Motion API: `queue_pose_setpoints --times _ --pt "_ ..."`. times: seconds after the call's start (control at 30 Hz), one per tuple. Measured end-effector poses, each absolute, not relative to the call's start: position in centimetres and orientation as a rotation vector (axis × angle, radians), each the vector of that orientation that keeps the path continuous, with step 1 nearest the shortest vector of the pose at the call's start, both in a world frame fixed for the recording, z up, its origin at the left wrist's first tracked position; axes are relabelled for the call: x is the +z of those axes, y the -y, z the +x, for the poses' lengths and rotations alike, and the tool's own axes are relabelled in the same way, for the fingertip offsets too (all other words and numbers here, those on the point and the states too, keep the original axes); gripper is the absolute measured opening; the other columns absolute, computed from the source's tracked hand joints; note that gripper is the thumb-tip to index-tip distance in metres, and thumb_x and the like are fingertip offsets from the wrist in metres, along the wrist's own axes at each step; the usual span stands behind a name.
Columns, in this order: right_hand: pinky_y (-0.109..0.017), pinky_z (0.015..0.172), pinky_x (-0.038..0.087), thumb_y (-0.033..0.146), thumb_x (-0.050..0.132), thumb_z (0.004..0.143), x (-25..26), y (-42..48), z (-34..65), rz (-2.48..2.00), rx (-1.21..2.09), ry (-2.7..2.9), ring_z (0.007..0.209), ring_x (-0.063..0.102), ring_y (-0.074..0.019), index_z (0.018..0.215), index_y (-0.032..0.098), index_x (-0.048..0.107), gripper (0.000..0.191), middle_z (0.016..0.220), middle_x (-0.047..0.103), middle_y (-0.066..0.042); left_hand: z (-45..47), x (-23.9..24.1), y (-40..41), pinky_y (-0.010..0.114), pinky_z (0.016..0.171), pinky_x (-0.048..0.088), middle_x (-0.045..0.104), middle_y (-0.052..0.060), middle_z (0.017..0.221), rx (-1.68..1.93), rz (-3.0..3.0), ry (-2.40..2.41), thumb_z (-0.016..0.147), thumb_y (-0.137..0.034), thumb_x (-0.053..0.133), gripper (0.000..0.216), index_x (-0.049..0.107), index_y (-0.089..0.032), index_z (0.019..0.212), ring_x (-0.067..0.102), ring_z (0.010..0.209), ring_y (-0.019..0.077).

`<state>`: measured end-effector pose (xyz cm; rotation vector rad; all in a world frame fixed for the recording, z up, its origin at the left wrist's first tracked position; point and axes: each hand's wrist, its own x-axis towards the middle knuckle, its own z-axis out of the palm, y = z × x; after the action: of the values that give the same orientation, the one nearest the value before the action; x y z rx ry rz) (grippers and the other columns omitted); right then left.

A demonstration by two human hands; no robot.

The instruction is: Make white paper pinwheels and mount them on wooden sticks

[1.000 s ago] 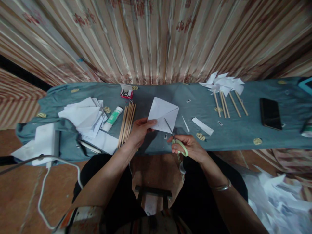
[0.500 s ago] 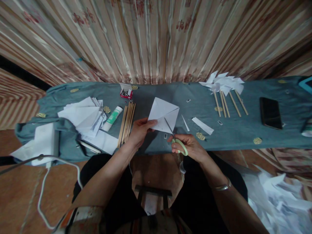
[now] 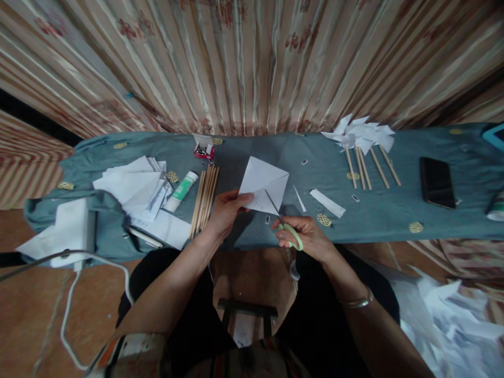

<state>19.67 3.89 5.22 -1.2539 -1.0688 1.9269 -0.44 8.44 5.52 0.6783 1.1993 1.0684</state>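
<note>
A white paper square with crease lines is pinched at its lower left by my left hand, thumb on top. My right hand grips scissors with pale green handles. Their blades reach over the paper's lower right corner, pointing up and left toward its middle. How far the blades are parted I cannot tell. A thin paper sliver and a paper strip lie right of the square. Several wooden sticks lie side by side just left of my left hand.
On the cloth-covered table are a paper stack, a glue tube, a small red box of pins, paper pinwheels on sticks and a phone. A white power strip with a cable sits at left.
Almost nothing differs. The paper and scissors have shifted very slightly, and both hands keep their holds.
</note>
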Motion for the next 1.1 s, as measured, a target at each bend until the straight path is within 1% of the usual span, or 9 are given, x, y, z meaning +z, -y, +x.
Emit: queue_pose_setpoints --times 0.2,0.4,0.53,0.67,0.77,0.87,0.97,1.03,1.1 --pt "-0.017 0.044 0.045 0.048 0.089 0.058 5.2 -3.9 19.6 -1.253 1.907 1.079 0.046 0.055 -0.0061 0.076 0.017 0.073 0.039 0.054 0.062 0.004 -0.5 5.6 -8.4 0.023 0.056 0.042 0.071 0.003 0.071 1.077 0.676 -1.193 0.053 -0.034 0.085 0.024 0.075 -0.017 0.066 0.057 0.061 0.0113" --pt "-0.018 0.043 0.045 0.048 0.087 0.062 5.1 -3.9 19.6 -1.244 1.881 1.131 0.045 0.054 -0.0066 0.078 0.018 0.073 0.037 0.054 0.06 0.005 -0.5 5.5 -8.4 0.023 0.056 0.042 0.071 0.003 0.072 1.074 0.683 -1.191 0.054 -0.033 0.084 0.024 0.075 -0.017 0.068 0.057 0.062 0.0114" --pt "-0.018 0.043 0.044 0.048 0.088 0.06 5.1 -3.9 19.6 -1.237 1.882 1.119 0.044 0.053 -0.0063 0.077 0.018 0.073 0.037 0.053 0.06 0.005 -0.5 5.4 -8.4 0.023 0.056 0.042 0.07 0.003 0.071 1.076 0.681 -1.193 0.053 -0.034 0.086 0.025 0.074 -0.017 0.067 0.057 0.062 0.0111" --pt "-0.018 0.047 0.047 0.045 0.088 0.06 5.0 -3.9 19.6 -1.268 1.91 1.104 0.048 0.057 -0.007 0.08 0.019 0.073 0.037 0.057 0.062 0.005 -0.5 5.4 -8.4 0.023 0.056 0.042 0.071 0.003 0.071 1.085 0.678 -1.186 0.053 -0.035 0.086 0.026 0.075 -0.016 0.067 0.057 0.062 0.0111" --pt "-0.02 0.052 0.05 0.043 0.09 0.057 4.9 -3.8 19.5 -1.313 1.926 1.092 0.051 0.059 -0.007 0.083 0.019 0.072 0.04 0.061 0.064 0.006 -0.6 5.4 -8.5 0.022 0.056 0.042 0.071 0.003 0.07 1.099 0.674 -1.178 0.052 -0.035 0.088 0.027 0.074 -0.016 0.066 0.058 0.063 0.011" --pt "-0.021 0.052 0.048 0.044 0.089 0.057 4.6 -3.6 19.6 -1.342 1.905 1.165 0.051 0.058 -0.0079 0.085 0.018 0.07 0.043 0.058 0.062 0.007 -0.8 5.4 -8.7 0.021 0.054 0.041 0.07 0.002 0.068 1.131 0.666 -1.173 0.05 -0.035 0.089 0.03 0.074 -0.015 0.066 0.057 0.061 0.0102" --pt "-0.022 0.05 0.043 0.049 0.085 0.061 4.2 -3.5 20.2 -1.408 1.774 1.348 0.052 0.056 -0.0096 0.087 0.018 0.07 0.043 0.057 0.06 0.006 -1.3 5.5 -9.1 0.021 0.054 0.042 0.07 0.002 0.07 1.172 0.653 -1.169 0.048 -0.036 0.09 0.033 0.073 -0.015 0.067 0.058 0.062 0.0103" --pt "-0.023 0.05 0.041 0.05 0.082 0.064 4.1 -3.6 20.8 -1.498 1.581 1.533 0.052 0.055 -0.0107 0.087 0.019 0.069 0.04 0.056 0.059 0.006 -1.7 5.6 -9.3 0.022 0.056 0.044 0.071 0.003 0.072 1.21 0.642 -1.178 0.047 -0.035 0.091 0.034 0.073 -0.015 0.068 0.059 0.064 0.0112" --pt "-0.024 0.052 0.041 0.048 0.08 0.068 4.2 -3.8 21.5 -1.631 1.312 1.727 0.054 0.057 -0.0128 0.09 0.019 0.069 0.038 0.059 0.062 0.004 -2.0 5.6 -9.4 0.022 0.056 0.044 0.071 0.003 0.073 1.242 0.639 -1.193 0.047 -0.035 0.09 0.034 0.073 -0.016 0.069 0.06 0.065 0.0116"
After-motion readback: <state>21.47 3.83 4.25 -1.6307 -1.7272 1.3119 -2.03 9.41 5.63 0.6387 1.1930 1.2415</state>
